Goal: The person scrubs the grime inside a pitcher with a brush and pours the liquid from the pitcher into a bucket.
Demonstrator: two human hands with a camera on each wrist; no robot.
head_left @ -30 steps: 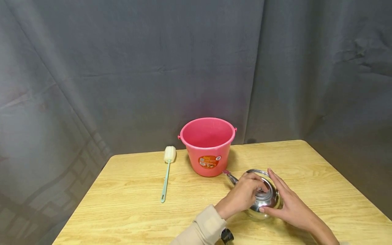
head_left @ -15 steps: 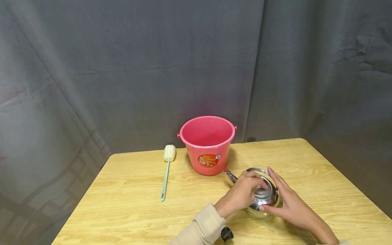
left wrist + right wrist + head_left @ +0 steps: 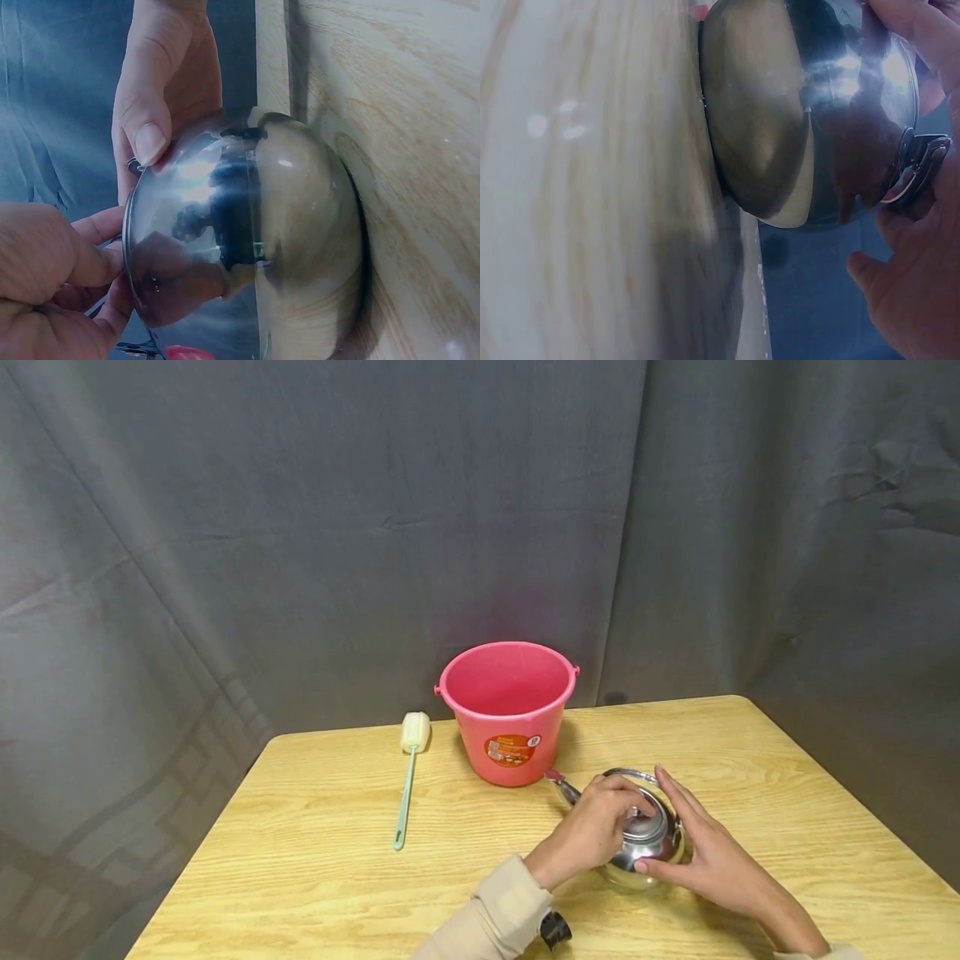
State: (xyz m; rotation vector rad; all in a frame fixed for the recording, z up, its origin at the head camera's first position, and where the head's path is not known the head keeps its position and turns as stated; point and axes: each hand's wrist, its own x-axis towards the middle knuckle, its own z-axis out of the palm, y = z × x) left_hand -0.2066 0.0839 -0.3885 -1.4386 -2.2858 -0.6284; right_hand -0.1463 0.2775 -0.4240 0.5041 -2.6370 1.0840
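Observation:
A shiny metal kettle (image 3: pixel 630 860) stands on the table, its spout (image 3: pixel 567 792) with a pink tip pointing toward the bucket. My left hand (image 3: pixel 588 831) pinches the knob on the kettle lid (image 3: pixel 651 829), which sits on the kettle; the fingers mostly hide the knob. On the other side, my right hand (image 3: pixel 712 860) rests against the kettle, thumb on its body and fingers fairly straight beside the raised handle (image 3: pixel 628 772). The left wrist view shows the left fingers at the top of the kettle body (image 3: pixel 217 217). A handle bracket (image 3: pixel 924 161) lies by the right hand.
A pink bucket (image 3: pixel 517 752) stands behind the kettle, near the back edge of the wooden table (image 3: pixel 315 860). To its left lies a sponge brush (image 3: pixel 408 777) with a light green handle. Grey cloth (image 3: pixel 375 527) hangs behind the table.
Both hands keep their places on the kettle. The whole head view has shifted slightly; no object has visibly moved on the table.

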